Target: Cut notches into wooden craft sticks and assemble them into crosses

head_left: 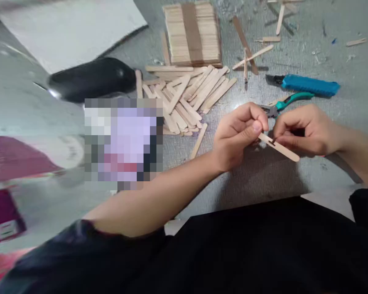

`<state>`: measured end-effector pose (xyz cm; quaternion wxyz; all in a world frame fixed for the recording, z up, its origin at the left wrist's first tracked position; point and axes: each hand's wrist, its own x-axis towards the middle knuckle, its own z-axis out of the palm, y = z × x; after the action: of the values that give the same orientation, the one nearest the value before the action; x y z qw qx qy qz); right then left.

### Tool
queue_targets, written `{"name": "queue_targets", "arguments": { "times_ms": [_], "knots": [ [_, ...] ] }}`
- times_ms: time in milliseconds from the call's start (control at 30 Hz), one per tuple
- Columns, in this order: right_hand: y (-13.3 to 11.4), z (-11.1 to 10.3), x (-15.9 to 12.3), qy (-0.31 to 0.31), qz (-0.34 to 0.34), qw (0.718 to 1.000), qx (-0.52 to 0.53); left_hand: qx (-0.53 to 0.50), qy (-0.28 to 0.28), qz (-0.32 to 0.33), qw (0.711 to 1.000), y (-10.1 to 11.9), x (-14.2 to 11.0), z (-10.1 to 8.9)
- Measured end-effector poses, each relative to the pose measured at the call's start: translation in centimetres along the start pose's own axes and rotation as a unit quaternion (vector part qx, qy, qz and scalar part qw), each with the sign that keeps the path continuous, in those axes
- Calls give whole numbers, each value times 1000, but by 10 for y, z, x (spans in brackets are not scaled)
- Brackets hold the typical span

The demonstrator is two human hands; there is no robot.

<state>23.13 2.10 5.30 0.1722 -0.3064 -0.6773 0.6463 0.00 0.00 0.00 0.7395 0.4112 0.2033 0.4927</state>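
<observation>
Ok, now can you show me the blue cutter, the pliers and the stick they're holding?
Cutter [309, 85]: head view, on its blue handle.
Pliers [295, 98]: head view, on a green grip.
Stick [284, 152]: head view, on the bare wood near its rounded end.

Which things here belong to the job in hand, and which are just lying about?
Likely in the job: held stick; small dark piece on it; loose sticks; banded bundle; crossed sticks; pliers; blue cutter.

Apparently just lying about: black object; white sheet; purple item.
</observation>
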Motion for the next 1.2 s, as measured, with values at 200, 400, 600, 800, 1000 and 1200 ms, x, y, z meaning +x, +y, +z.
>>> {"name": "queue_targets", "arguments": {
  "times_ms": [200,400,600,800,1000,1200],
  "knots": [
    [3,2,4,67,-48,997,-1,-2,16,15,1000,-8,-2,0],
    [10,8,5,105,-118,987,29,60,8,15,998,-8,-5,-5],
    [18,4,2,134,-87,987,-1,38,24,17,999,-6,-7,-2],
    [15,2,4,144,-89,986,9,24,35,8,999,-6,-6,1],
    [11,3,3,143,-77,987,1,-2,16,2,1000,-6,-5,1],
    [11,3,3,140,-94,986,8,10,3,11,1000,-6,-5,-1]
  ]
}}
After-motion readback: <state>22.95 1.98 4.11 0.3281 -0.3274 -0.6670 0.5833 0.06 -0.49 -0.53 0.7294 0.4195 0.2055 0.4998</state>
